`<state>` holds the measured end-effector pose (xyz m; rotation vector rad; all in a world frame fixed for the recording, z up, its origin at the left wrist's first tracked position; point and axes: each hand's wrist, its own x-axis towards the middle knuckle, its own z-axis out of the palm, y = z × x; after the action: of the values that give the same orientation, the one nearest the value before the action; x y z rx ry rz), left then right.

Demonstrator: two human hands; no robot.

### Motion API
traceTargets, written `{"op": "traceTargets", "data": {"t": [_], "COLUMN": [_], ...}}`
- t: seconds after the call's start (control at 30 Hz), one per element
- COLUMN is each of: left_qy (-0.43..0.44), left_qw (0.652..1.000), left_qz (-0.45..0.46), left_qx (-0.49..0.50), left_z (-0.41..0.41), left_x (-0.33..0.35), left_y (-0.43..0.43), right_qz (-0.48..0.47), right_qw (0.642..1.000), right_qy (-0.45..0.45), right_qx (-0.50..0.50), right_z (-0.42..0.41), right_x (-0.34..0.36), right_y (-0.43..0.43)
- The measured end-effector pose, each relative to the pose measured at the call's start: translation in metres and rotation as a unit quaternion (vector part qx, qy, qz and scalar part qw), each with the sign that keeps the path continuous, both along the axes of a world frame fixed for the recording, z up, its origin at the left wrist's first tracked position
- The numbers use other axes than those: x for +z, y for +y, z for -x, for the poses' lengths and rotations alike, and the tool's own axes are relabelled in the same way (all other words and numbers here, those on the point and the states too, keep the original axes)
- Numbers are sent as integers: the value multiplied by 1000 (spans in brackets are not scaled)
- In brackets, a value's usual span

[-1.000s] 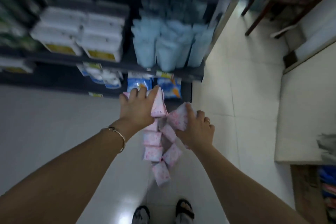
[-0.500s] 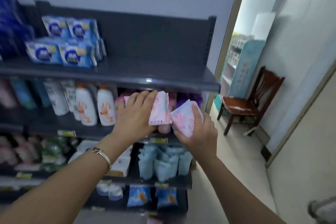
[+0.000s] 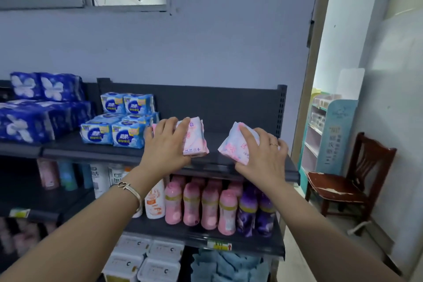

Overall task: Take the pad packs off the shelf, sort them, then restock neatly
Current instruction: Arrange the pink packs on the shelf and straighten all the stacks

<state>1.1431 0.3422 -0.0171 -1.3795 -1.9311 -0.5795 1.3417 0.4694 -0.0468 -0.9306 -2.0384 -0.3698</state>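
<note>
Dark shelf [image 3: 91,150] just under L hand [image 3: 164,142], which grips pink pack [image 3: 195,142]; R hand [image 3: 263,155] grips tilted pack [image 3: 232,147]; prob. soft, light, so hold flat sides.

A small shop: dark metal retail shelving [image 3: 242,168] stocked with rows of pink plastic bottles [image 3: 192,205], blue wrapped pad packs [image 3: 124,136] and yellow price tags [image 3: 219,245].

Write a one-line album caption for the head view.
Left hand grips a pink pack, right hand a second pack, at the dark shelf right of blue packs.
</note>
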Motion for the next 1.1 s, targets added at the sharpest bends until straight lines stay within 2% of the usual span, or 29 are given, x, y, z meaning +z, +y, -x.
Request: {"op": "traceTargets", "data": {"t": [0.13,0.23,0.43,0.57,0.63,0.7,0.8,0.87,0.97,1.0,1.1], "left_qy": [-17,-15,-11,32,30,-11,-88,-161,-287,-284,-246], "left_qw": [999,998,995,995,995,991,968,948,900,894,906], "left_qz": [32,55,88,69,69,121,224,256,293,308,309], "left_qx": [0,-2,-47,-69,-62,-54,-76,-103,-150,-156,-151], "left_z": [30,58,117,150,164,172,188,196,205,206,202], "left_x": [1,-8,-16,-17,-21,-29,-38,-32,-20,-20,-17], "left_y": [37,76,159,207,223,231,238,236,233,231,229], "right_qz": [2,43,103,93,59,18,-7,22,82,100,133], "right_qw": [998,991,985,979,980,983,983,978,962,962,971], "right_qy": [-65,-123,-138,-162,-165,-147,-136,-163,-232,-230,-185], "right_qx": [-13,-8,-34,-79,-97,-107,-126,-126,-119,-112,-74], "right_z": [29,51,106,138,154,167,188,196,201,201,200], "right_x": [7,7,7,5,6,6,-1,-9,-20,-21,-14], "right_y": [37,69,121,151,163,173,186,189,187,185,181]}}
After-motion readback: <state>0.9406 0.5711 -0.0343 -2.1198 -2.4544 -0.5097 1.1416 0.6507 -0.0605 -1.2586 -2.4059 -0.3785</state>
